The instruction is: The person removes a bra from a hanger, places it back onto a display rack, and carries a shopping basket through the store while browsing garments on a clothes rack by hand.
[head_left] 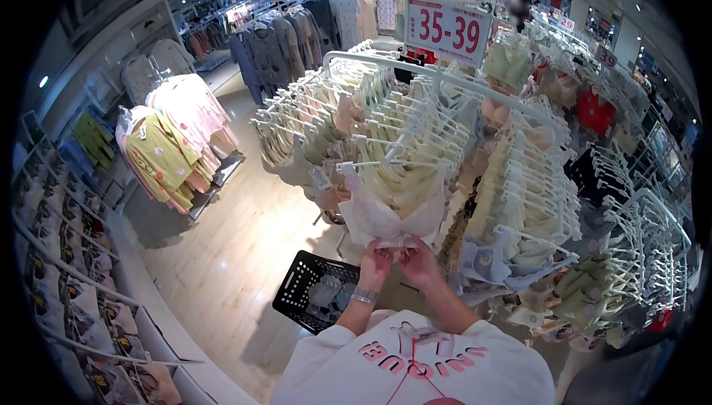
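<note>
A pale pink-white bra hangs at the front end of a rack, on a white hanger. My left hand, with a watch on its wrist, has its fingers curled at the bra's lower edge. Close beside it, my right hand grips the same edge near the middle. Both sets of fingers are closed on the bra's bottom band. Behind it, several pale yellow-green bras hang in a tight row.
A black basket with clear hangers inside stands on the wooden floor at my left. More bras fill the row at right, under a price sign. Pajama sets hang at left, beside a wall display.
</note>
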`<state>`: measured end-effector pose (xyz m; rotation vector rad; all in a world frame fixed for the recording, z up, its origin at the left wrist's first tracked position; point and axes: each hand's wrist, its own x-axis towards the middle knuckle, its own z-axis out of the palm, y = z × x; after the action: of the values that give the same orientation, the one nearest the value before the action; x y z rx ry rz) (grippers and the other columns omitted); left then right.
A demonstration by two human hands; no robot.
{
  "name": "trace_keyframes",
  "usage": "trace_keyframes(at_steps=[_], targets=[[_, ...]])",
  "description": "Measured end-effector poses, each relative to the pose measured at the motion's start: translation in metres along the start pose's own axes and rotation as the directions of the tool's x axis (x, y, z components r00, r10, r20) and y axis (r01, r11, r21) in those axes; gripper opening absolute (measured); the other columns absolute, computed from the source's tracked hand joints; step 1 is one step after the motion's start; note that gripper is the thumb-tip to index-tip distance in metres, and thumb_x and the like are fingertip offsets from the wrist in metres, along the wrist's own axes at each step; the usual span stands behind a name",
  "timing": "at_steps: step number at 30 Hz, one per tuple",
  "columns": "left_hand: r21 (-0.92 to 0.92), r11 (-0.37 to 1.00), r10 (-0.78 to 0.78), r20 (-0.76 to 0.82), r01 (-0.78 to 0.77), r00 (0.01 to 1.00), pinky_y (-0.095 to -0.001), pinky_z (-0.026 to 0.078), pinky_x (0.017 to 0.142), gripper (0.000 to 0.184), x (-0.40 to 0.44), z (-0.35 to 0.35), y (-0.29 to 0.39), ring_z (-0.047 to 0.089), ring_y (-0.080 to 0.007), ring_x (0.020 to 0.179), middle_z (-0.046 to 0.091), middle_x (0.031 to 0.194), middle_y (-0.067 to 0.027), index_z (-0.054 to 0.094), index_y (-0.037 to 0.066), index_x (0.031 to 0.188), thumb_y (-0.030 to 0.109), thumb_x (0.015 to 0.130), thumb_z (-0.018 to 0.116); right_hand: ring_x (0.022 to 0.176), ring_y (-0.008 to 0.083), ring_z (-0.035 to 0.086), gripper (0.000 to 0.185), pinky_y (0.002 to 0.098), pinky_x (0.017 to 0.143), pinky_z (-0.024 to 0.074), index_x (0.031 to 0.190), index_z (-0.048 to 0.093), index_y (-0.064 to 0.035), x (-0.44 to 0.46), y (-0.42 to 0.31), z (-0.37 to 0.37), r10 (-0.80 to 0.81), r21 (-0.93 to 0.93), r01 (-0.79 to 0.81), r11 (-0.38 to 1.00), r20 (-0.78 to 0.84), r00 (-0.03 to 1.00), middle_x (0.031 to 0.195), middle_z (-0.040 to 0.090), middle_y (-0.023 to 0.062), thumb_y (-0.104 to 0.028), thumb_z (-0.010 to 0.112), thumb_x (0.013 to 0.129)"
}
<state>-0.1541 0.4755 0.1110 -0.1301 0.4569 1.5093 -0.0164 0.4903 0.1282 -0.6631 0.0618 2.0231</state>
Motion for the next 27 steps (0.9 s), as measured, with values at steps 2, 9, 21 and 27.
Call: trace_keyframes(at_steps=[2, 9, 21, 27], targets=[[-0.014, 0.999, 0.033, 0.035, -0.033, 0.999, -0.0306, 0.046, 0.08, 0.016, 0.007, -0.007, -0.003, 0.055, -0.0147, 0.088, 0.058, 0.091, -0.0011, 0.056, 0.009, 0.095, 0.007, 0.082, 0.064, 0.083, 0.0181, 0.054, 0.024, 0.0331, 0.071, 0.0438, 0.098, 0.055, -0.0102, -0.005, -0.004, 0.006, -0.018, 0.036, 0.019, 0.999, -0.007, 1.0, 0.09, 0.053, 0.0032, -0.026, 0.066, 0.084], [-0.105, 0.994, -0.025, 0.05, 0.031, 0.998, -0.0331, 0.047, 0.077, 0.016, 0.012, -0.006, 0.003, 0.055, -0.0181, 0.089, 0.059, 0.094, -0.0041, 0.056, 0.009, 0.096, 0.009, 0.082, 0.064, 0.081, 0.0186, 0.055, 0.026, 0.0323, 0.074, 0.0435, 0.095, 0.056, -0.0086, 0.0, -0.015, 0.001, -0.053, 0.085, 0.052, 0.995, 0.005, 0.999, 0.086, 0.055, 0.0042, -0.031, 0.064, 0.085], [0.064, 0.99, -0.132, 0.064, 0.128, 0.989, -0.0318, 0.049, 0.067, 0.018, 0.021, 0.012, 0.014, 0.058, -0.018, 0.085, 0.062, 0.099, -0.0025, 0.055, 0.012, 0.105, 0.023, 0.09, 0.059, 0.066, 0.0132, 0.054, 0.02, 0.0263, 0.058, 0.0439, 0.09, 0.061, -0.0131, 0.018, -0.02, 0.003, -0.133, 0.049, 0.137, 0.989, -0.077, 0.988, 0.071, 0.054, 0.0003, -0.027, 0.072, 0.081], [0.077, 0.997, -0.009, 0.095, 0.002, 0.995, -0.0291, 0.051, 0.067, 0.019, 0.038, 0.008, 0.014, 0.06, -0.0138, 0.086, 0.063, 0.099, 0.0001, 0.056, 0.013, 0.107, 0.019, 0.089, 0.059, 0.059, 0.0115, 0.05, 0.023, 0.0241, 0.052, 0.04, 0.087, 0.061, -0.0128, 0.021, -0.017, 0.012, -0.239, -0.059, 0.232, 0.971, -0.149, 0.96, 0.067, 0.052, -0.0009, -0.025, 0.078, 0.074]])
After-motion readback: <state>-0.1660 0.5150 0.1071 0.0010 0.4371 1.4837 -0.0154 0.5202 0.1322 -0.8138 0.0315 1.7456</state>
